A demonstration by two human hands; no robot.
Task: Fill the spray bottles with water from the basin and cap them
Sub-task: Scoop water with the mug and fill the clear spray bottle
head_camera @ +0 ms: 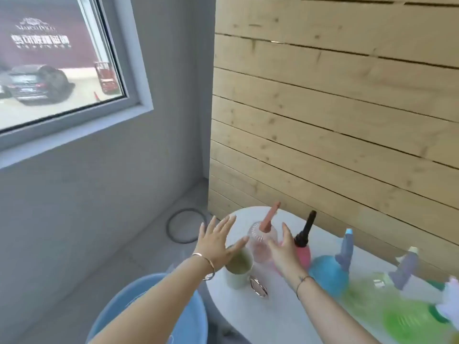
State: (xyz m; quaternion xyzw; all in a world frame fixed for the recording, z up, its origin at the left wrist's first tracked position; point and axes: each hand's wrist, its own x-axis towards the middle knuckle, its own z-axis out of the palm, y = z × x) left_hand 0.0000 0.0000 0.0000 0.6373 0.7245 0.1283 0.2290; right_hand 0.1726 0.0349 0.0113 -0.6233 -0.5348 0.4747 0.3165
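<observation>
The right grip [282,247] is the nearer one to the work. It stands wide, thumb raised apart from the fingers, with the clear pink bottle [262,244] immediately to its left. The fingertips overlap the bottle's near flank, but blur hides whether they touch it. The bottle stands upright on the white bench [248,316], its long axis vertical. Its reddish sprayer [269,217] is already seated and leans up and away, above the grip.

The left grip [216,242] is also wide, fingers straight and spread, holding nothing. It hovers just left of the same bottle, over the rim of a pale cup [237,271]. So the bottle sits between the two grips, and closing on it looks like the coming move.

Tight against the right grip's far side is a pink bottle with a black sprayer [304,252], which a broad grasp could knock. Further right stand a blue bottle [325,273] and blurred green ones. A metal ring [258,286] lies on the bench below the right grip. The blue basin [149,309] sits low, under the left forearm, well apart from the bottle.
</observation>
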